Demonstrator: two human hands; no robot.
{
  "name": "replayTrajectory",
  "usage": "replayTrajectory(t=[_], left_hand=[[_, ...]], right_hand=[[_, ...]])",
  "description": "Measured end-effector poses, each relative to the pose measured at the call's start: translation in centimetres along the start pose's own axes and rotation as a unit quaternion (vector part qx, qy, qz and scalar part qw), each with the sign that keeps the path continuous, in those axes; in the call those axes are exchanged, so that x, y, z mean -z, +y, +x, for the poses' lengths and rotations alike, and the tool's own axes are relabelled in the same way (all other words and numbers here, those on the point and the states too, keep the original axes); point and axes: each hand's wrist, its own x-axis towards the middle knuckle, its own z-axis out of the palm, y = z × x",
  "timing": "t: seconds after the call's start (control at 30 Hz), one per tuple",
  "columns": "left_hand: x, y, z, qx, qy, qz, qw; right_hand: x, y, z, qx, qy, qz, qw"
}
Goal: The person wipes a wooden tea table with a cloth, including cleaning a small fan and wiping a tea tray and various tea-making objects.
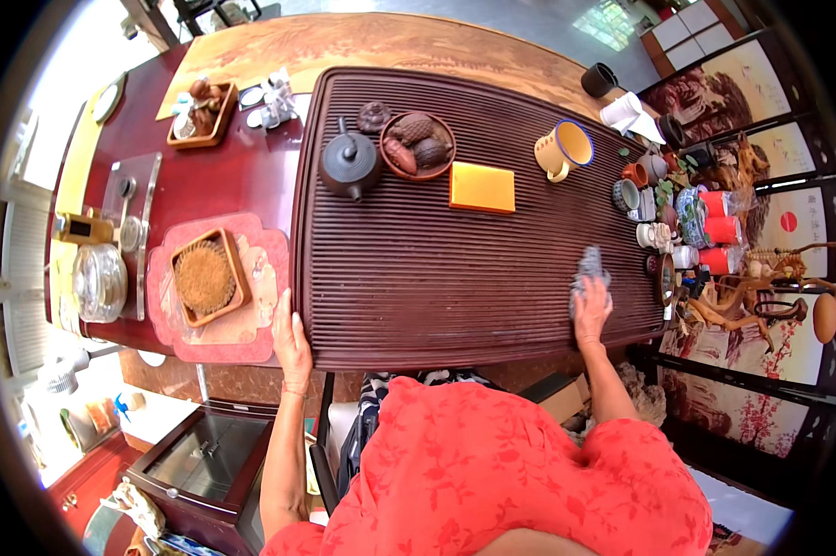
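A wide, dark brown slatted tea tray [437, 287] lies in front of me. Near its front right part, my right hand [590, 313] is closed on a crumpled grey cloth [592, 264] pressed to the slats. My left hand [291, 345] rests at the tray's front left edge, fingers stretched out and holding nothing. Toward the back of the tray stand a black teapot [349, 165], a round reddish-brown bowl [422, 175] with several dark, textured objects in it, a yellow box [482, 188] and a cream mug [555, 156] with a blue rim.
Left of the tray, a pink mat [166, 310] bears a square wooden dish [243, 295] with something brown and bristly inside. Small cups, pots and red-wrapped items [722, 230] crowd the right edge. A wooden box [196, 142] of small objects and a glass jar [99, 284] stand at left.
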Motion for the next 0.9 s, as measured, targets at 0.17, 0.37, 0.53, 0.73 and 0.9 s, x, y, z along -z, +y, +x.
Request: replayTrajectory(t=[0.17,0.37,0.53,0.73,0.9], left_hand=[[0.0,0.7,0.2,0.003,-0.011,0.003,1.000],[0.1,3.1,0.1,-0.049,0.040,0.193,0.979],[-3.6,13.6,2.2,-0.201,-0.080,0.148,0.965],[-15.8,21.3,12.2,-0.391,-0.199,0.125,0.890],[-20.3,21.3,16.2,-0.398,-0.235,0.237,0.855]], right_hand=[[-2.0,-4.4,3.3,-0.158,0.033,0.009,0.987],[2.8,-19.7,1.3,0.355,-0.016,0.207,0.912],[3.4,-8.9,0.3,0.289,-0.004,0.128,0.949],[-3.9,5.5,6.9,-0.076,0.054,0.030,0.995],[0.4,-12.0,6.6,0.128,0.029,0.117,0.984]])
